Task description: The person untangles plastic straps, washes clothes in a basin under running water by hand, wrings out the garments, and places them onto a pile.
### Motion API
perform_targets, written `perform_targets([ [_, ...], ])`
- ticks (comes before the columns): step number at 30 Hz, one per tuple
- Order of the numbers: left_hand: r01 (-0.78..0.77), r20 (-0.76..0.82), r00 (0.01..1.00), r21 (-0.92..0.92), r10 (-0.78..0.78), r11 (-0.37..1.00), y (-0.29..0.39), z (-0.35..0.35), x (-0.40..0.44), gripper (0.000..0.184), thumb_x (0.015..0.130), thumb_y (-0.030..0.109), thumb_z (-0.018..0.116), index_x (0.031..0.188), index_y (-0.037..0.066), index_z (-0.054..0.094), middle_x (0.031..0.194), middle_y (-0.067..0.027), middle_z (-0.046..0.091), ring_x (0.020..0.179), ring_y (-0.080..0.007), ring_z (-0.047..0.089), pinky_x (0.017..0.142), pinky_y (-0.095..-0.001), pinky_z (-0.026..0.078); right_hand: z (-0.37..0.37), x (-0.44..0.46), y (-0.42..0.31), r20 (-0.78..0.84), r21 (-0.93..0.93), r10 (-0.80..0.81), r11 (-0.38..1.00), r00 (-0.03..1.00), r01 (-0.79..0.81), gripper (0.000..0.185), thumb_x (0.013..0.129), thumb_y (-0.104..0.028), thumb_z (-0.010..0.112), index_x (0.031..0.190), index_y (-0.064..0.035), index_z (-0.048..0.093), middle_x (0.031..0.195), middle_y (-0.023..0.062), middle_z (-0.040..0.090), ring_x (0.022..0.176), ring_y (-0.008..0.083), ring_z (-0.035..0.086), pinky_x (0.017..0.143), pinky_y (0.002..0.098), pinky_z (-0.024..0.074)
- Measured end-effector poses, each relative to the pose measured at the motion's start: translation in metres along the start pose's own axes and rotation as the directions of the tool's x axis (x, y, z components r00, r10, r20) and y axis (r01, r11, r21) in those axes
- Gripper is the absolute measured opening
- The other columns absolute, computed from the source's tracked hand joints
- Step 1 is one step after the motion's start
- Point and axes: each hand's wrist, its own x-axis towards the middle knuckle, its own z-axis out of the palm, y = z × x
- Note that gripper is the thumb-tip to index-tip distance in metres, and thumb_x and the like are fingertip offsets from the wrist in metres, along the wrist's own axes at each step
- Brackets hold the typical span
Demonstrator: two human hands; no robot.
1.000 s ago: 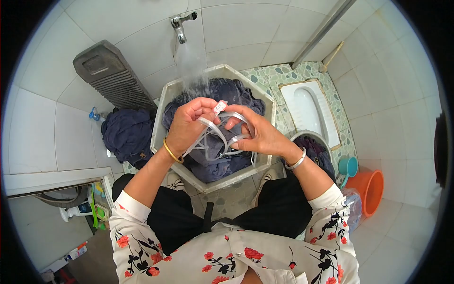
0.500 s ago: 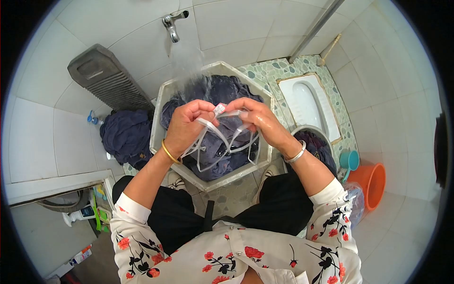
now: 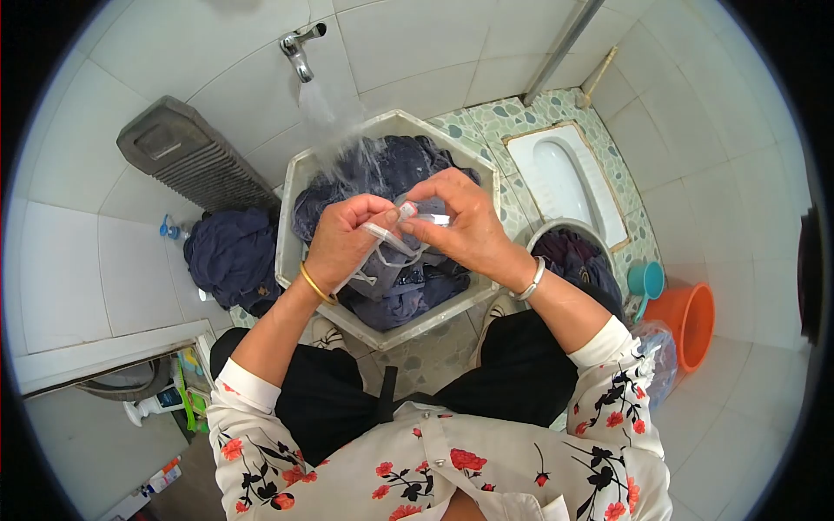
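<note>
My left hand pinches a white, partly see-through strap whose loops hang below the fingers. A small white and red piece, perhaps a label, sits between the fingertips of both hands. My right hand is closed on that piece and on part of the strap. Both hands are held above a pale many-sided basin. Wet dark blue clothes fill the basin, under water running from a metal tap. The fingers hide part of the strap.
A dark washboard leans at left above a pile of dark clothes. On the right are a squat toilet, a bucket of clothes, a teal dipper and an orange bucket.
My right hand has turned and closed in over the small piece, its thumb now beside it. The strap's wide-spread loops have been gathered closer together. Water keeps running.
</note>
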Motion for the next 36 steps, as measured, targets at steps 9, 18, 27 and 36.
perform_targets([
  [9, -0.043, 0.094, 0.995, 0.098, 0.034, 0.994, -0.006, -0.001, -0.002, 0.014, 0.086, 0.008, 0.056, 0.095, 0.000, 0.062, 0.077, -0.0002, 0.062, 0.070, -0.0063, 0.056, 0.063, -0.0195, 0.044, -0.007, -0.001, 0.015, 0.128, 0.127, 0.252, 0.955, 0.959, -0.267, 0.015, 0.083, -0.014, 0.062, 0.080, 0.0008, 0.062, 0.070, 0.0081, 0.057, 0.062, 0.0143, 0.053, 0.056, 0.0276, 0.0418],
  [18, 0.064, 0.073, 0.995, 0.092, -0.071, 0.994, 0.001, -0.004, -0.003, 0.015, 0.086, 0.008, 0.054, 0.096, 0.001, 0.063, 0.070, 0.0047, 0.054, 0.061, -0.0024, 0.045, 0.056, -0.0172, 0.037, -0.015, 0.003, 0.009, 0.336, 0.212, 0.428, 0.834, 0.839, -0.510, 0.023, 0.091, -0.020, 0.050, 0.084, -0.0008, 0.061, 0.066, -0.0016, 0.053, 0.062, 0.0052, 0.046, 0.055, 0.0236, 0.0392],
  [27, -0.026, -0.015, 0.999, 0.121, 0.028, 0.992, -0.014, -0.004, 0.001, 0.019, 0.085, 0.007, 0.056, 0.101, 0.001, 0.063, 0.069, 0.0064, 0.052, 0.059, -0.0012, 0.042, 0.053, -0.0174, 0.035, -0.012, -0.002, 0.007, 0.053, -0.211, 0.030, 0.977, 0.998, -0.018, 0.022, 0.075, -0.016, 0.068, 0.092, -0.0027, 0.061, 0.087, 0.0137, 0.056, 0.071, 0.0274, 0.059, 0.062, 0.0340, 0.0464],
  [36, -0.289, 0.086, 0.955, 0.497, 0.285, 0.818, -0.007, 0.006, -0.003, 0.015, 0.086, 0.008, 0.057, 0.097, 0.000, 0.062, 0.075, -0.0010, 0.061, 0.065, -0.0053, 0.049, 0.058, -0.0211, 0.041, -0.009, -0.004, 0.002, 0.227, -0.180, 0.056, 0.984, 0.972, -0.015, 0.016, 0.076, -0.018, 0.065, 0.084, -0.0047, 0.064, 0.076, 0.0124, 0.060, 0.071, 0.0313, 0.060, 0.062, 0.0376, 0.0471],
])
